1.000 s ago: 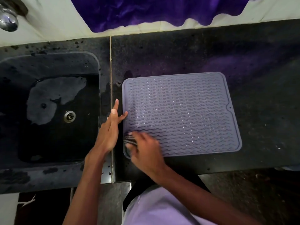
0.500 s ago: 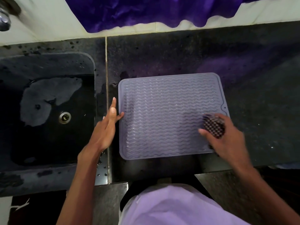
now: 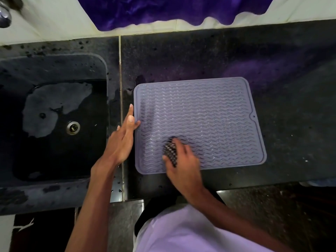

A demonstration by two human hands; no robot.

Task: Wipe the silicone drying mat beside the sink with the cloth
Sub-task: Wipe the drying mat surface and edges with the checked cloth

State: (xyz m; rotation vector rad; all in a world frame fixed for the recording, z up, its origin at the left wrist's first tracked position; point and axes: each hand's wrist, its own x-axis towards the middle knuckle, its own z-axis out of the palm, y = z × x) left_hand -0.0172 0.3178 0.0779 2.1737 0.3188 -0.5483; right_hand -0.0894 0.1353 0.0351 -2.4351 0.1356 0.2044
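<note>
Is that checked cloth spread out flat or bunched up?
Bunched up: the dark checked cloth shows as a small wad under the right hand on the ridged lilac silicone mat.

Mat's far and right part: bare ribs on the drying mat (image 3: 200, 113), nothing in my way there.
Mat's near-left part: my right hand (image 3: 183, 160) presses the checked cloth (image 3: 171, 151) here, its grip closed round it.
Mat's left edge: my left hand (image 3: 121, 140) lies flat, fingertips touching the rim, blocking that side.
Beyond the mat's far and right edges: dark surface (image 3: 291, 88) lies bare.
Left of the mat: the sink (image 3: 54, 70) drops away past a pale seam.
</note>
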